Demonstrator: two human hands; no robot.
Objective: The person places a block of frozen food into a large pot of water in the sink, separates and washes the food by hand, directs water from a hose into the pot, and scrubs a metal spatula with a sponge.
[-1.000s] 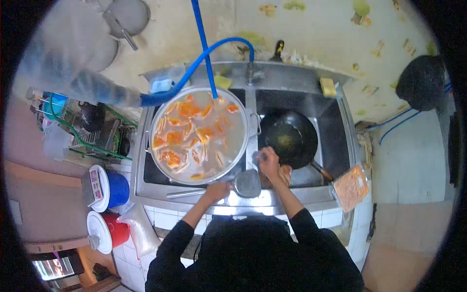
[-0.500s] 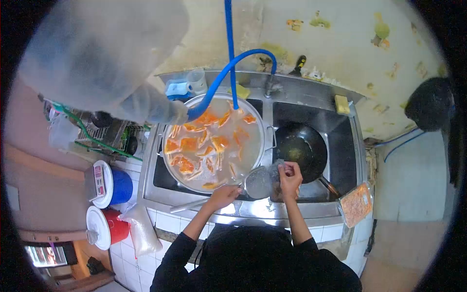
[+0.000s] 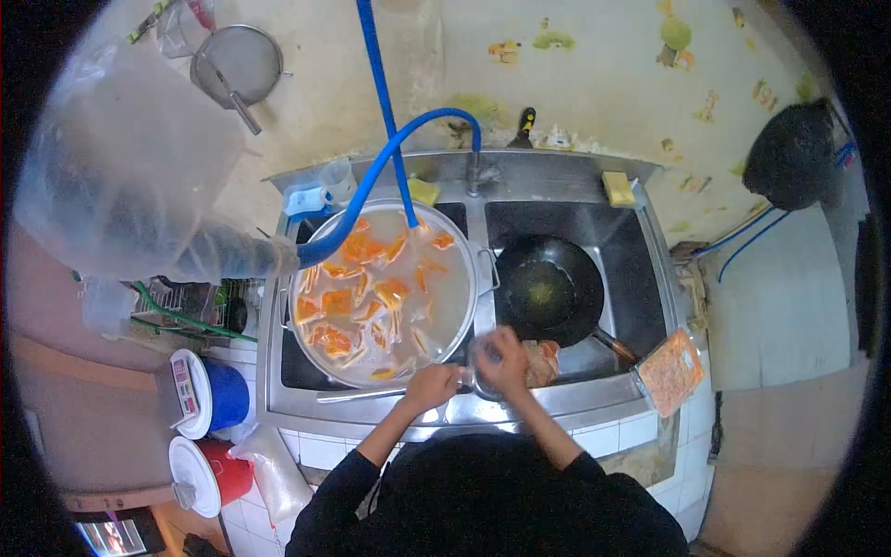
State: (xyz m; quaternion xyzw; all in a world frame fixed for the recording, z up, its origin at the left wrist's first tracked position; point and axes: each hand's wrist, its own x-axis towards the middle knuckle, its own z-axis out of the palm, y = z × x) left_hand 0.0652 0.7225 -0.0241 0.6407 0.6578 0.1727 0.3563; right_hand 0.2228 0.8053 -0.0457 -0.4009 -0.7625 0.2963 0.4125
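Note:
My left hand [image 3: 434, 386] is closed on the metal handle [image 3: 362, 395] of a flat, round-headed utensil at the front edge of the sink. My right hand [image 3: 504, 364] is over the utensil's head, its fingers curled on a dark scrubbing pad that is blurred by motion. Left of my hands, a large round pot [image 3: 455, 320] holds cloudy water with orange pieces in it. To the right, a black wok [image 3: 575, 269] with a little liquid lies in the sink basin. A pinkish bag [image 3: 542, 363] is beside my right hand.
A blue hose [image 3: 371, 176] hangs into the pot. Plastic wrapping [image 3: 139, 176] fills the upper left. A yellow sponge [image 3: 618, 189] sits on the back ledge. A packet [image 3: 670, 372] lies at the right corner. Lidded blue [image 3: 227, 399] and red [image 3: 230, 472] buckets stand left.
The utensil's head was tilted up and visible between my hands; now it is lower and mostly covered by my right hand, which has moved over it. The camera view has shifted too.

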